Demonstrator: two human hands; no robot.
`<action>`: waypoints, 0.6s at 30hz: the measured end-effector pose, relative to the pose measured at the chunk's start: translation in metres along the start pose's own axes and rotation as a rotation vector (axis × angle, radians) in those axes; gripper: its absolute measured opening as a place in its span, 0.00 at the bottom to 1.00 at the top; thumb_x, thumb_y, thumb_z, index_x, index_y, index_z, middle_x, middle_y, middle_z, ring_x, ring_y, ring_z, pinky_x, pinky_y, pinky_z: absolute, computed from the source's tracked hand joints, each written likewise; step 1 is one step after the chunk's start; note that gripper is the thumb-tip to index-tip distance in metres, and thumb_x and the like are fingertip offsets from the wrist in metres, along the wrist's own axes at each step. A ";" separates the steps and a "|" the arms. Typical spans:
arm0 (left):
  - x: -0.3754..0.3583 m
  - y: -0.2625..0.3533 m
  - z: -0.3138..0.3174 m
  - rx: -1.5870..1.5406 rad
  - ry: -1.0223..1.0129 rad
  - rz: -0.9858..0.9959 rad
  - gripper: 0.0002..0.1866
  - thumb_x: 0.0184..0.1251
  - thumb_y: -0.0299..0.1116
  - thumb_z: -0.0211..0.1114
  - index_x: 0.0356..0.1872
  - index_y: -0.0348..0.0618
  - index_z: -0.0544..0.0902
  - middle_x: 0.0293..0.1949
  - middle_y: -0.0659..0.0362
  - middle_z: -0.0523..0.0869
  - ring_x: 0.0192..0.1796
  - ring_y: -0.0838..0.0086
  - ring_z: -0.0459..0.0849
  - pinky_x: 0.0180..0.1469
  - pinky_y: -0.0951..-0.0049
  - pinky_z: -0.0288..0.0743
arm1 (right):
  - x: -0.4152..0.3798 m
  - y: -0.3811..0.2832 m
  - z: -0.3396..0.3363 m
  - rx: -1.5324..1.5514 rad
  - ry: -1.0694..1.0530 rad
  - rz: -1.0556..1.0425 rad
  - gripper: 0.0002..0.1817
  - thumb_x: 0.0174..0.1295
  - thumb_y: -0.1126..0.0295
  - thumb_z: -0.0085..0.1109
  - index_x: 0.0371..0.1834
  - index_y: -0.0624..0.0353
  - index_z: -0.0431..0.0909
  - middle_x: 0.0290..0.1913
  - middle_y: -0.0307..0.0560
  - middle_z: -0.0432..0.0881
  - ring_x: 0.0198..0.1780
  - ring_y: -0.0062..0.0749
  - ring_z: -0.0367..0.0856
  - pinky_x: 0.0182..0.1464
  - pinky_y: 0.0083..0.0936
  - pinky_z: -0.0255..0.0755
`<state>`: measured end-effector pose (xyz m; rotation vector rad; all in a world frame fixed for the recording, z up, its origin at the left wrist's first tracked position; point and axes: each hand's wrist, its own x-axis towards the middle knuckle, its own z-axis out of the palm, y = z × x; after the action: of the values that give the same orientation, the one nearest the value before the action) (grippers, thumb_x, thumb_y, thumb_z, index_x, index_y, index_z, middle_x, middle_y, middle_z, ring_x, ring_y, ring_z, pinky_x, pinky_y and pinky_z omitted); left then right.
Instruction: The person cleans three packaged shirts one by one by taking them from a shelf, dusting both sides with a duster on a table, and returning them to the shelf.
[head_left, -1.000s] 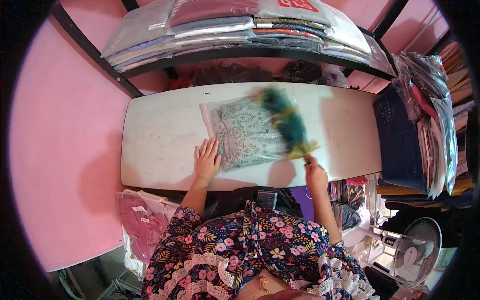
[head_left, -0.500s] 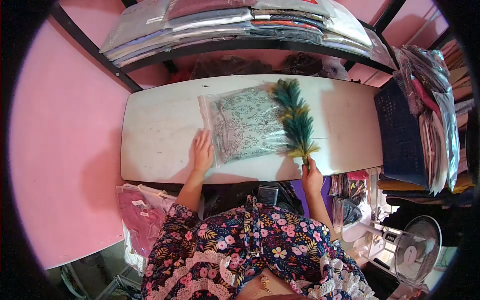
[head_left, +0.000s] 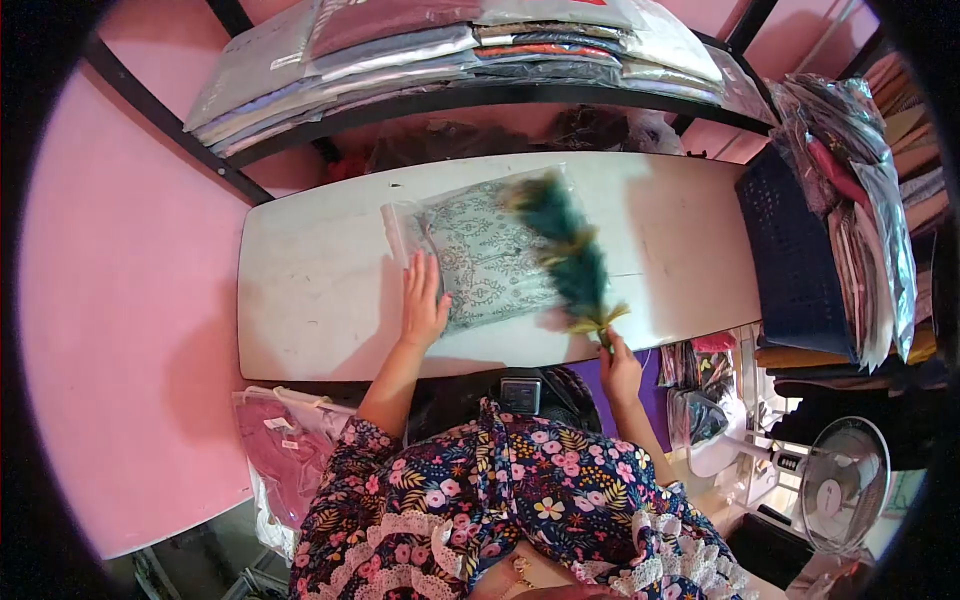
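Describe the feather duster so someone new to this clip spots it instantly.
Start at the white table in mid-view, then the plastic-bagged patterned cloth lying on it. Slanting over the cloth's right side, held by the right hand, is the feather duster. It is bushy, dark green and yellow, unlike the flat, pale cloth.

Bench (head_left: 310, 290): topped in white, edged in dark trim.
Wall (head_left: 120, 330): painted pink, seen left of the bench and behind it.
Rack (head_left: 500, 97): framed in black, set behind the bench.
Fan (head_left: 833, 495): caged, placed off the bench's near right corner.
Light: shadows (head_left: 210, 370) are thrown onto the wall and the bench's right part.
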<state>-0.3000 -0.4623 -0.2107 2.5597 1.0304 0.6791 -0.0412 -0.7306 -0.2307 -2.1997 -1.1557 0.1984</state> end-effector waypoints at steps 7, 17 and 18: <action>0.001 0.008 0.015 0.047 -0.216 -0.073 0.38 0.62 0.37 0.58 0.72 0.45 0.52 0.73 0.47 0.47 0.75 0.51 0.44 0.72 0.50 0.39 | 0.011 -0.004 -0.022 -0.084 -0.175 -0.071 0.21 0.59 0.69 0.57 0.57 0.53 0.71 0.37 0.57 0.82 0.33 0.54 0.81 0.34 0.43 0.75; -0.001 0.006 0.016 0.088 -0.184 -0.082 0.39 0.61 0.43 0.61 0.71 0.48 0.55 0.73 0.49 0.51 0.74 0.51 0.48 0.71 0.48 0.45 | 0.060 -0.021 -0.030 -0.040 -0.166 -0.050 0.20 0.57 0.70 0.58 0.55 0.50 0.73 0.36 0.59 0.82 0.34 0.56 0.80 0.35 0.45 0.73; -0.001 0.006 0.016 0.091 -0.181 -0.085 0.39 0.61 0.43 0.61 0.71 0.48 0.55 0.73 0.49 0.51 0.74 0.51 0.48 0.71 0.48 0.45 | 0.064 -0.020 -0.026 -0.078 -0.155 0.007 0.20 0.57 0.70 0.59 0.55 0.49 0.73 0.34 0.59 0.82 0.33 0.56 0.80 0.34 0.45 0.73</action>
<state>-0.2893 -0.4688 -0.2219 2.5796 1.1249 0.3788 -0.0055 -0.6841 -0.1885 -2.2901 -1.2592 0.3374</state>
